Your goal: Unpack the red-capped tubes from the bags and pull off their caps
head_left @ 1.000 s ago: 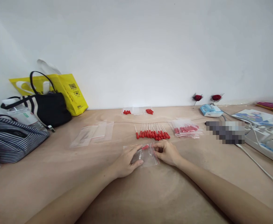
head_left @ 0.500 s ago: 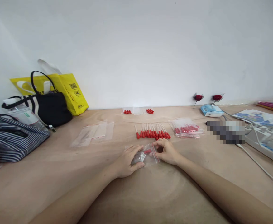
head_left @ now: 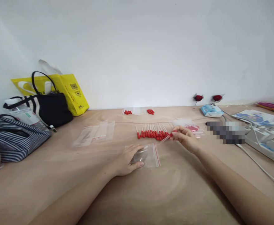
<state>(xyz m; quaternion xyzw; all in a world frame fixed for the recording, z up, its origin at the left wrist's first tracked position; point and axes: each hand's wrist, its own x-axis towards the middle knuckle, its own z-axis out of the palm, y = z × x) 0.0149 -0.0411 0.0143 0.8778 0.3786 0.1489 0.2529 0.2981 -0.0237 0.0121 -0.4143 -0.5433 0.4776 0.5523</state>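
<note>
A small clear zip bag (head_left: pixel 149 155) with a red seal strip lies flat on the wooden table. My left hand (head_left: pixel 127 160) rests on the bag's left part, fingers curled around it and pinning it down. My right hand (head_left: pixel 185 137) is raised a little above the table to the right of the bag. It pinches a thin clear dropper with a red bulb (head_left: pixel 167 137), whose tip points down-left toward the bag's mouth. Behind the bag lies a row of several red-bulbed droppers (head_left: pixel 153 133).
Filled zip bags (head_left: pixel 193 127) lie behind my right hand. Empty clear bags (head_left: pixel 94 132) lie at the left. Loose red bulbs (head_left: pixel 139 111) sit near the wall. Striped, black and yellow bags (head_left: pixel 45 100) stand far left. A power strip, cables and papers (head_left: pixel 266 134) fill the right.
My right hand left the bag's mouth, moved up and right, and now holds one dropper drawn out of the bag. My left hand stayed on the bag, which now lies flatter.
</note>
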